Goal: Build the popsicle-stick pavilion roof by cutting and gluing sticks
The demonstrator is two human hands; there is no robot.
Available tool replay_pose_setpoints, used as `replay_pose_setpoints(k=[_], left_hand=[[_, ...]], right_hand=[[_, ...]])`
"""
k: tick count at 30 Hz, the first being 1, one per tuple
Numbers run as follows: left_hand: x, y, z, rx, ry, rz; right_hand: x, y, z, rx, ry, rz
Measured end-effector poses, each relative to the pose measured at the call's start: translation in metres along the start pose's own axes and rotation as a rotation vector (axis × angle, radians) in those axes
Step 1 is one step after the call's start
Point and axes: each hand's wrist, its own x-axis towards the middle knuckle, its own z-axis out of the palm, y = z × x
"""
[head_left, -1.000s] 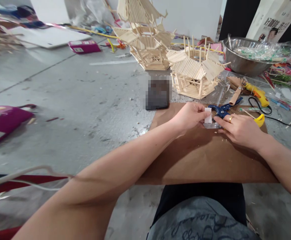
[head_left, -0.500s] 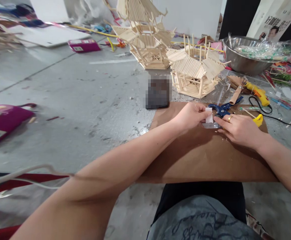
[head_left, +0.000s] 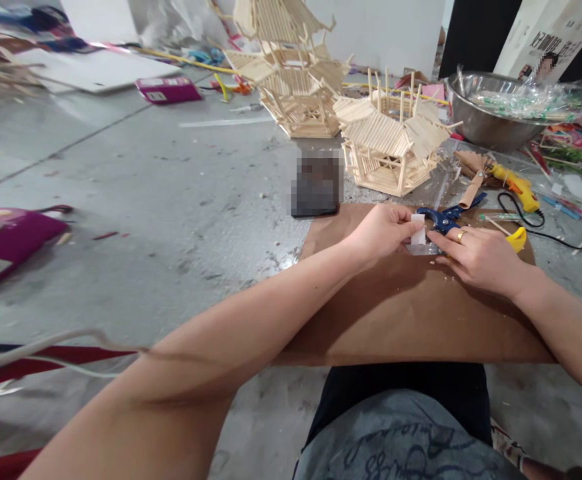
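My left hand pinches a small white piece between thumb and fingers above the brown board. Close on its right, my right hand, with a gold ring, has its fingers bent toward the same spot; what its fingertips hold, if anything, is too small to tell. A clear plastic bit lies under the fingertips. Blue-handled pliers or cutters rest just beyond the hands. Something yellow shows behind my right hand.
Two stick-built pagoda models stand ahead. A dark pixelated object lies beside the board. At right are a metal bowl, a yellow glue gun with a black cord and plastic scraps. Purple power strips lie left.
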Motion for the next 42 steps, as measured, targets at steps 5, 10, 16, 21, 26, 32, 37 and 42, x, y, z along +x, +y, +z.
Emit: replay_pose_setpoints(k=[5, 10, 16, 21, 26, 32, 37, 42], left_hand=[[0.002, -0.003, 0.0, 0.024, 0.01, 0.033], [-0.003, 0.007, -0.002, -0.028, -0.004, -0.058], [-0.002, 0.004, -0.001, -0.005, 0.0, -0.016], [0.002, -0.003, 0.004, 0.007, 0.016, 0.066], [-0.001, 0.002, -0.001, -0.026, -0.016, -0.006], [-0.002, 0.005, -0.004, -0.03, -0.034, -0.042], [-0.001, 0.0, 0.002, -0.054, -0.092, -0.031], [0.001, 0.0, -0.003, -0.164, -0.132, -0.092]], right_hand=[[0.001, -0.001, 0.0, 0.004, 0.0, -0.001], [-0.001, 0.002, 0.0, 0.001, -0.002, 0.013], [-0.001, 0.001, 0.0, 0.004, -0.013, 0.007], [0.002, -0.002, 0.0, 0.027, -0.013, 0.012], [-0.001, 0.003, -0.002, 0.029, -0.028, 0.039], [-0.002, 0.006, -0.002, 0.017, -0.005, 0.014], [0.001, 0.003, -0.003, 0.033, -0.032, 0.027], [-0.001, 0.006, -0.006, 0.034, -0.034, 0.046]])
